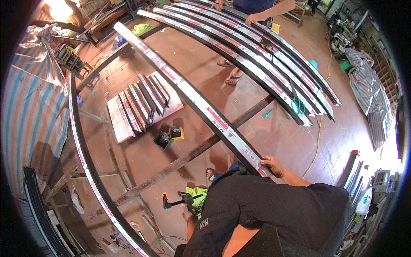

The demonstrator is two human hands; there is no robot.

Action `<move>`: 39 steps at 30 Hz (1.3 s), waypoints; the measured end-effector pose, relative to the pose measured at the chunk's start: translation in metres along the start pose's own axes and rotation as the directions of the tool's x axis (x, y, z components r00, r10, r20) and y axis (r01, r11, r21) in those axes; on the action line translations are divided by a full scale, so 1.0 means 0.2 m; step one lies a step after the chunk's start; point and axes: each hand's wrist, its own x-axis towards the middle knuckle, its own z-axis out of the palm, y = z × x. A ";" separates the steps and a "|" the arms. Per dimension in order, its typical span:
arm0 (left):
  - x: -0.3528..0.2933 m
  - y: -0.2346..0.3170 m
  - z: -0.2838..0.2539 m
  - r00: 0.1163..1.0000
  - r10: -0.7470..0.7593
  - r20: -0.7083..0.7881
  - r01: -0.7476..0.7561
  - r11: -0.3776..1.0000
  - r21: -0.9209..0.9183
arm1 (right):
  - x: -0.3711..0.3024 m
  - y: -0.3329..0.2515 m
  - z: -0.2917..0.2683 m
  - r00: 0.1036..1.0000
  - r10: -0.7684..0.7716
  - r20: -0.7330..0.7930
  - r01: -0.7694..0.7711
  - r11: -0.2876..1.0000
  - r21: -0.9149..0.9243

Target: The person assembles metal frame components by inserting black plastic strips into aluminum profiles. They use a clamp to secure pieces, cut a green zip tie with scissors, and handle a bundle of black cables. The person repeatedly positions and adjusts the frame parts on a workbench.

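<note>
My right hand (275,166) is closed round the near end of a long metal profile (195,99), black-edged with white and red protective film. The profile slants away to the far left across a rusty steel crossbar (188,160). Low in the view, my left hand (187,213) is closed on a black bar clamp (185,200) with an orange tip. Bright green cloth (198,193) shows just behind the clamp. Part of the left hand's grip is hidden by the clamp.
More filmed profiles (239,58) lie at the far right with scissors (296,106) on them. A co-worker's hand (255,18) rests there. Another profile (85,156) runs along the left. Short pieces (139,103) lie on a board beside small tubs (162,139).
</note>
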 end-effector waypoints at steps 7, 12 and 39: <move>0.00 0.26 0.11 0.964 0.164 0.207 -0.138 0.981 -0.133 | -0.01 -0.01 0.20 0.996 -0.026 -0.080 0.036 0.991 0.131; -0.02 0.40 0.09 0.953 0.248 0.172 -0.251 0.968 -0.003 | 0.13 0.01 0.09 0.984 -0.126 -0.128 0.123 0.992 -0.027; -0.04 0.24 0.28 0.786 0.368 0.497 -0.608 0.604 0.514 | 0.55 -0.79 -0.46 0.593 -0.693 -0.410 -0.268 0.311 -0.912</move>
